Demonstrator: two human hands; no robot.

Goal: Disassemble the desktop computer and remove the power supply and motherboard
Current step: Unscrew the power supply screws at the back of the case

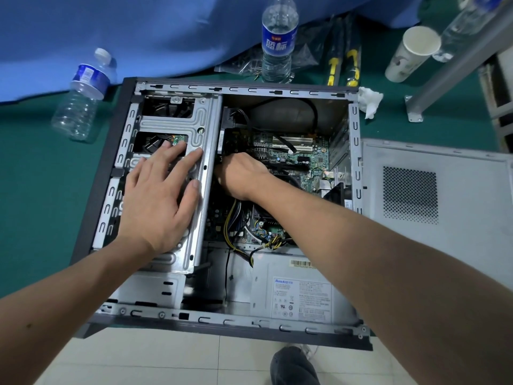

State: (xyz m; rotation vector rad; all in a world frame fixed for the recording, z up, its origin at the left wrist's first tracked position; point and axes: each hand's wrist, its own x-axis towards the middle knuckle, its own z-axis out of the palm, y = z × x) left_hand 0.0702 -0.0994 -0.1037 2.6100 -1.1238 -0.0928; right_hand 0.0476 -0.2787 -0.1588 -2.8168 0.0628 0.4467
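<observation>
An open grey metal desktop computer case (222,190) is seen lying on its side on a green surface (41,176). The left hand (161,195) is laid flat on the silver stamped-metal drive cage (194,129), its fingers (177,151) straight and spread. The right hand (241,173) is reached down beside the cage over the green motherboard (294,154); its fingers are hidden below the knuckles, so whether anything is gripped cannot be told. The grey boxed power supply (299,290) is seated in the near corner, partly covered by the right forearm. The detached perforated side panel (433,190) is cut off at the right edge.
</observation>
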